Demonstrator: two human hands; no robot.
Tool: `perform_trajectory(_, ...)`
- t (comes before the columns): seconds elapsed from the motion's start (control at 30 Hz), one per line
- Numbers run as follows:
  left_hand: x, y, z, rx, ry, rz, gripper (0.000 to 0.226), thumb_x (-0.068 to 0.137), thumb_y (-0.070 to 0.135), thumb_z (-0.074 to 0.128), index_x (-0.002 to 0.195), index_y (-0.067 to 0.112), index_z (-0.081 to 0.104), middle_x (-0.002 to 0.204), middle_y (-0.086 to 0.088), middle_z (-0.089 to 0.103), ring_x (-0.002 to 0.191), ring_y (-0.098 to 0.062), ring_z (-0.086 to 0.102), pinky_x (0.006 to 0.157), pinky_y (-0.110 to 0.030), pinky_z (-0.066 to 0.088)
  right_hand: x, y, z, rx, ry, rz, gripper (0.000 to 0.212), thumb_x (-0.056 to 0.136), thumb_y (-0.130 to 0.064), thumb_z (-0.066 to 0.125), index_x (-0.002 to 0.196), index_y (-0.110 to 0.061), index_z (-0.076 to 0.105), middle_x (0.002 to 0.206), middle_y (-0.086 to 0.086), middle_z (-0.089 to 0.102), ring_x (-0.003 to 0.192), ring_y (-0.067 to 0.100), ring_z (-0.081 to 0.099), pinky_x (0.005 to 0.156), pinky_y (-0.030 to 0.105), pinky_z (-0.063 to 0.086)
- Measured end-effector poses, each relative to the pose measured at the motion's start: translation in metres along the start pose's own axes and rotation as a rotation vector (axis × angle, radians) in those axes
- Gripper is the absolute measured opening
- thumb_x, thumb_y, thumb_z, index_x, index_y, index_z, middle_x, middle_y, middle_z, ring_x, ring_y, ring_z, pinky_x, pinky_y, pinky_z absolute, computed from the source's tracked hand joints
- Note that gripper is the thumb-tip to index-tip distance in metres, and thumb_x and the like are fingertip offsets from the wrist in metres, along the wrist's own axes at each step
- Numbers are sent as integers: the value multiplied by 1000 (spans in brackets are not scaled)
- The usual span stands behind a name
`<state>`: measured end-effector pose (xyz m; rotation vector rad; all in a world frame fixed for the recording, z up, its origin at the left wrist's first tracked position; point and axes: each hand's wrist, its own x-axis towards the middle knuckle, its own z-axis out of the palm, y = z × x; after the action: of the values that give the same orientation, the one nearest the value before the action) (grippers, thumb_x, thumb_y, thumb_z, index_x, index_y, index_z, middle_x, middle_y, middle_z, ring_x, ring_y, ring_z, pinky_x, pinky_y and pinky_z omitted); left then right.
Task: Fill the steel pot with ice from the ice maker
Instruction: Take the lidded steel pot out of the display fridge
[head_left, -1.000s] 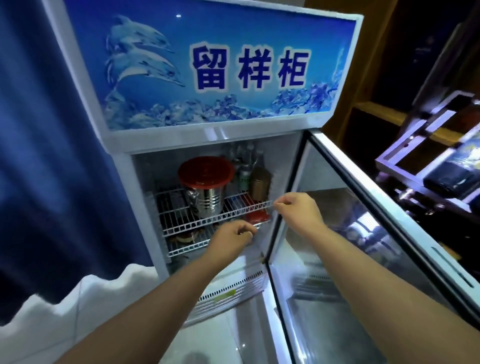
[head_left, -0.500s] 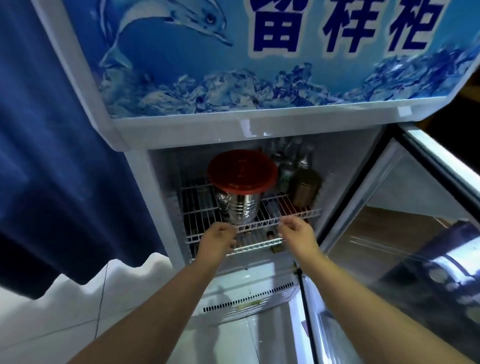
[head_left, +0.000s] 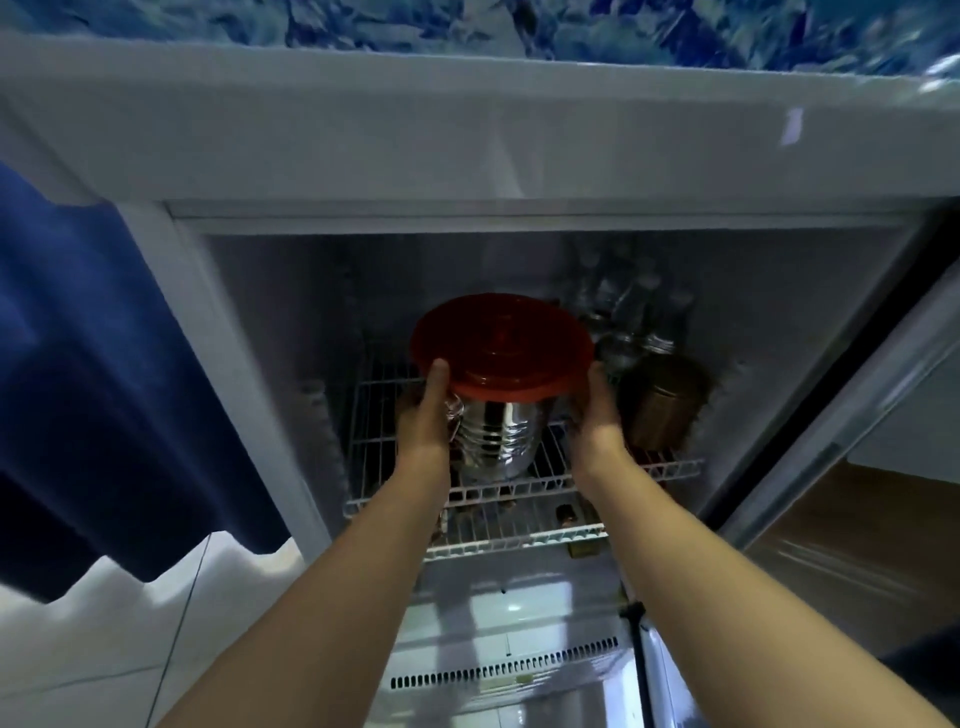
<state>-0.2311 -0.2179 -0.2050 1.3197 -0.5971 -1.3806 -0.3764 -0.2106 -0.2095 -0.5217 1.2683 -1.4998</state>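
The shiny ribbed steel pot (head_left: 493, 436) stands on a white wire shelf (head_left: 519, 488) inside an open white cabinet (head_left: 467, 130), covered by a round red plastic lid (head_left: 501, 343). The left hand (head_left: 423, 415) grips the pot's left side, thumb up against the lid's rim. The right hand (head_left: 597, 410) grips its right side, and its fingers are hidden behind the pot. Just right of the pot stands a brown-gold metal can (head_left: 660, 405), with clear bottles (head_left: 623, 322) behind it. High above the pot, a blue printed panel (head_left: 519, 26) shows an ice pattern, too blurred for reading.
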Motion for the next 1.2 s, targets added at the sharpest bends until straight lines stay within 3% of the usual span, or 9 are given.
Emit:
perform_trajectory(0.2,4,1,6,-13,-37,72,54,87,51,56,128,15,53,105,2,62,83,-9,55,83,-29,34,12,-2,8,90,-78,-23,52,94,-50,45,135,-19,50,130,7,59,114,26,56,73,29,46)
perform_trajectory(0.33,2,5,8,7,-53,56,65,83,56,58,134,16,50,124,-5,62,95,-15,56,84,-31,36,6,-5,10,84,-96,-10,44,94,-46,47,129,-22,52,115,1,62,96,16,60,73,27,47)
perform_trajectory(0.5,-7,7,6,25,-56,53,59,83,52,61,132,19,51,118,-1,61,99,-18,55,85,-34,37,-3,-5,6,90,-110,-18,29,95,-38,49,121,-25,53,110,-1,64,93,12,60,73,26,46)
perform_trajectory(0.63,-23,11,3,22,-106,132,55,86,41,62,135,20,46,116,3,58,102,-16,56,82,-30,36,-22,-10,1,69,-127,-48,32,95,-32,49,125,-20,53,106,0,64,92,13,59,70,25,44)
perform_trajectory(0.77,-43,24,2,-1,-132,154,57,86,34,65,136,19,42,120,-1,58,91,-9,58,70,-23,42,-42,-24,-1,62,-111,-56,16,93,-30,51,104,-23,61,107,2,67,101,19,61,85,32,48)
perform_trajectory(0.87,-60,37,1,9,-138,133,58,86,33,65,137,21,41,121,0,56,99,-16,57,75,-27,41,-60,-34,0,39,-68,-84,15,84,-33,61,97,-25,65,102,2,70,105,24,61,101,44,44)
perform_trajectory(0.97,-78,46,-3,33,-153,119,54,87,32,64,135,20,42,119,0,56,102,-18,55,80,-29,39,-80,-43,-3,18,-40,-108,36,71,-36,64,106,-28,60,110,3,67,111,27,59,103,47,42)
perform_trajectory(1.1,-103,57,-14,72,-190,79,57,86,32,65,135,18,40,117,-2,57,106,-21,57,87,-34,40,-113,-54,-6,-21,-42,-119,33,91,-23,53,124,-27,49,110,0,62,100,20,59,88,37,47)
perform_trajectory(1.2,-122,65,-20,101,-220,46,57,85,34,66,134,17,41,120,-2,57,109,-22,56,88,-33,40,-137,-62,-8,-38,-6,-84,30,94,-23,50,124,-25,49,107,1,63,98,21,58,80,34,46)
